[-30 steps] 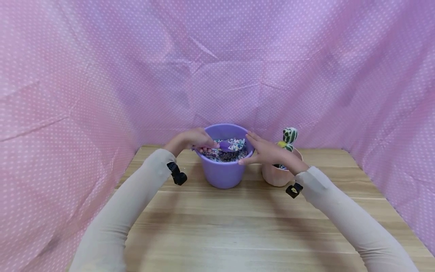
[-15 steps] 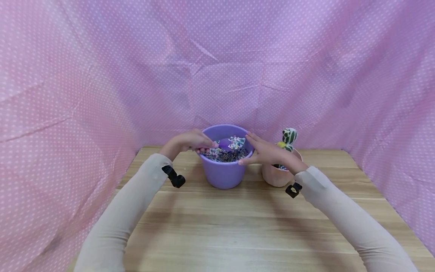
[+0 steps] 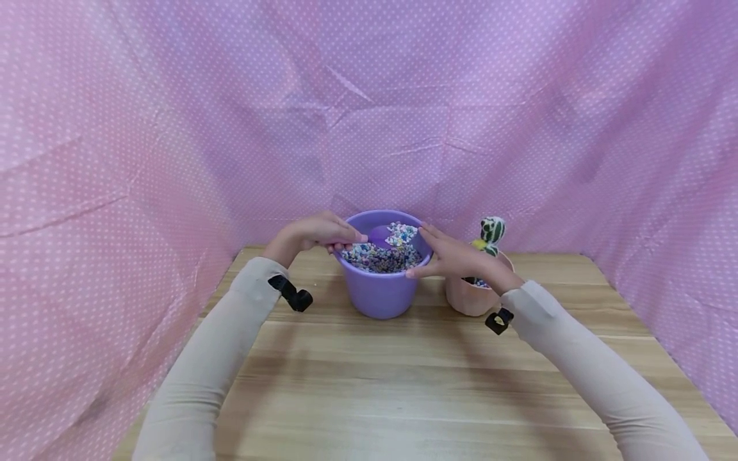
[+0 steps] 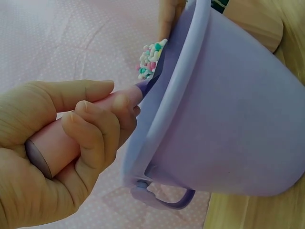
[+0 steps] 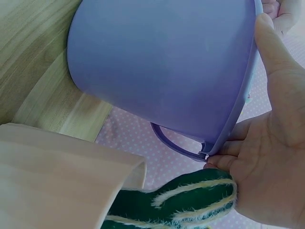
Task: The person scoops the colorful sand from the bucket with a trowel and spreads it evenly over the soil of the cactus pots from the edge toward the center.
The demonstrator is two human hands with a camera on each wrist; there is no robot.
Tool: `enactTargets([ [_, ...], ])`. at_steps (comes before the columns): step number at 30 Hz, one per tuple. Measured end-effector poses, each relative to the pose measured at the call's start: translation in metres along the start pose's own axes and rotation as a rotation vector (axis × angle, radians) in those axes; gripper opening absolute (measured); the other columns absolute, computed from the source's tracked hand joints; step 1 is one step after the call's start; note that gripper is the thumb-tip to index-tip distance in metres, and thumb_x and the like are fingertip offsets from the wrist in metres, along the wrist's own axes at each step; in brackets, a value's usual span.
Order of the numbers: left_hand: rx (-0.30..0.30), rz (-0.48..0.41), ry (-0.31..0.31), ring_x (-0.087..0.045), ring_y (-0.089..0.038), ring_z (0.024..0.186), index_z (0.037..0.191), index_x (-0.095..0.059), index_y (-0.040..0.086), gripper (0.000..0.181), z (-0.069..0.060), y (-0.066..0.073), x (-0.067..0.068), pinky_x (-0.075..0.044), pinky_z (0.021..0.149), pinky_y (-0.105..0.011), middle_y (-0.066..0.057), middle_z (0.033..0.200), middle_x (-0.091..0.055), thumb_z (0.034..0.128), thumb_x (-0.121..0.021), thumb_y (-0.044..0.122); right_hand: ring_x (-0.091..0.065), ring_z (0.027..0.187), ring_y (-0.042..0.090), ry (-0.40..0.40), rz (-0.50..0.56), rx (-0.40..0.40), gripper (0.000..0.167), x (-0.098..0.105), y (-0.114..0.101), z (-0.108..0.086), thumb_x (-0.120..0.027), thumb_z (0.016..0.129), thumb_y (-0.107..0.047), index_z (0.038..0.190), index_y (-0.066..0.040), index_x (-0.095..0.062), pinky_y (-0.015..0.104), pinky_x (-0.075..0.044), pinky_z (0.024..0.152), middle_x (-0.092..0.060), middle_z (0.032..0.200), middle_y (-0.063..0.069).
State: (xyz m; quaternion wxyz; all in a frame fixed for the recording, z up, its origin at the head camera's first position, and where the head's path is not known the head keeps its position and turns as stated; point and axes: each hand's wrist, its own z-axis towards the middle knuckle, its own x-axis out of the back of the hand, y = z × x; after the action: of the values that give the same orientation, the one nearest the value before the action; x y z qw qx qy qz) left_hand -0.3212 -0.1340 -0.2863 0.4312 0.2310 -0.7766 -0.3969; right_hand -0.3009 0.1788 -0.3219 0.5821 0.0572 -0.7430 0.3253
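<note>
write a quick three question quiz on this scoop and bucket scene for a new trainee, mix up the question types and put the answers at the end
1. Multiple choice: what does the left hand hold?
a) a paintbrush
b) a scoop
c) a cup

2. True or false: the scoop's blade is bare.

3. Fill the gap: in the head view, the right hand touches the rim of the purple bucket, and the cactus stands in a pale pot to the bucket's ____.

Key
1: b
2: false, it carries multicoloured granules
3: right
</note>
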Motion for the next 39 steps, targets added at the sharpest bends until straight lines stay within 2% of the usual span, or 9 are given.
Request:
enactTargets([
  [5,-0.006,0.003,-0.007,-0.052,-0.010,0.061,0.079,-0.073,0.009,0.030,0.000,-0.001,0.002,-0.047,0.060,-0.021,-0.002,0.071,-0.062,0.0919,-0.076,0.035,-0.002,0.158,0.041,-0.005,0.015,0.000,0.123,0.000,0.002,0.001,-0.073,0.082,-0.068,0.163,-0.004,-0.006,0.062,-0.013,0.125,0.006,0.171,0.017],
  [13,-0.017,-0.024,-0.018,-0.051,-0.010,0.059,0.077,-0.072,0.008,0.029,-0.002,0.001,0.005,-0.043,0.055,-0.019,-0.002,0.068,-0.062,0.0940,-0.074,0.032,0.000,0.158,0.041,-0.018,0.037,0.014,0.125,0.003,0.006,0.002,-0.075,0.082,-0.064,0.162,-0.001,-0.004,0.058,-0.011,0.127,0.007,0.170,0.020],
  [20,-0.018,-0.033,-0.015,-0.052,-0.010,0.060,0.081,-0.075,0.008,0.027,0.000,0.000,0.004,-0.043,0.057,-0.020,-0.004,0.072,-0.064,0.0923,-0.076,0.032,-0.003,0.158,0.042,0.040,0.060,0.057,0.124,0.014,0.007,-0.003,-0.077,0.082,-0.061,0.162,-0.002,-0.003,0.059,-0.011,0.127,0.001,0.169,0.023],
  [24,-0.022,-0.023,-0.017,-0.053,-0.010,0.061,0.084,-0.076,0.007,0.028,0.002,0.001,0.002,-0.044,0.058,-0.019,-0.006,0.074,-0.065,0.0919,-0.076,0.034,-0.004,0.158,0.040,0.087,0.052,0.037,0.122,0.027,0.006,-0.015,-0.075,0.083,-0.062,0.163,-0.005,-0.003,0.058,-0.011,0.127,0.000,0.170,0.019],
  [31,-0.027,-0.016,-0.023,-0.053,-0.009,0.063,0.091,-0.077,0.006,0.027,0.001,0.002,0.001,-0.046,0.059,-0.020,-0.001,0.075,-0.067,0.0937,-0.074,0.033,-0.008,0.158,0.040,0.183,0.052,0.044,0.114,0.056,0.009,-0.047,-0.078,0.088,-0.049,0.164,-0.007,-0.004,0.058,-0.011,0.127,-0.005,0.171,0.019],
  [39,-0.037,-0.009,-0.024,-0.051,-0.009,0.062,0.090,-0.077,0.008,0.028,-0.003,0.005,0.001,-0.045,0.060,-0.022,0.000,0.073,-0.064,0.0943,-0.073,0.035,-0.001,0.158,0.039,0.244,0.132,-0.022,0.110,0.082,0.027,-0.084,-0.076,0.091,-0.040,0.164,-0.014,0.001,0.063,-0.006,0.126,0.002,0.172,0.013],
])
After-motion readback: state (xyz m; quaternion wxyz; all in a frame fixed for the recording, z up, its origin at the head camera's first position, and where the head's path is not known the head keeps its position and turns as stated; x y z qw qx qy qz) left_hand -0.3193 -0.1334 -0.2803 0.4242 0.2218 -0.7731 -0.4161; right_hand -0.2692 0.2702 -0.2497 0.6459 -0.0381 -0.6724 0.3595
